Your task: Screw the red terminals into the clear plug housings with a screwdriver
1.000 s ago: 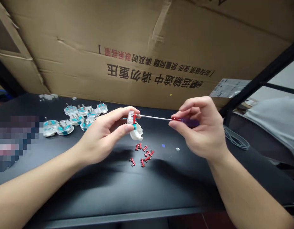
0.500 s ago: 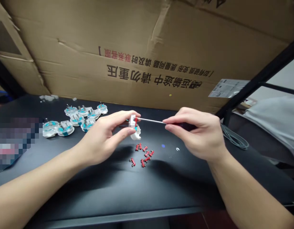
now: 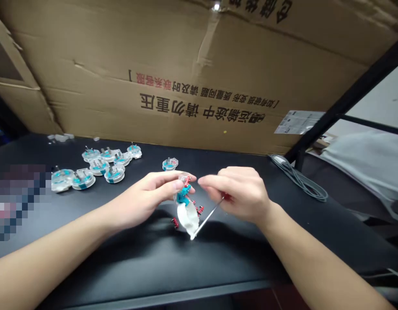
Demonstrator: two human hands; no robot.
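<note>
Small assembly workshop, black workbench (image 3: 89,258), plug parts (image 3: 98,165), shipping carton (image 3: 199,77)

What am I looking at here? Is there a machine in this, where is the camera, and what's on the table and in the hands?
There is no machine: these are a person's two bare hands, seen from a camera worn on the head that looks forward and down. The left hand pinches a small plug part of clear, teal and red plastic, with a white piece hanging below it. The right hand holds a thin screwdriver, its metal shaft slanting down towards the black table. Under the hands lie small red pieces. Further left sits a group of round plug parts, with a lone plug part behind the hands. A big cardboard box stands at the back and a grey cable lies on the right. The patch at far left is blurred out.
</note>
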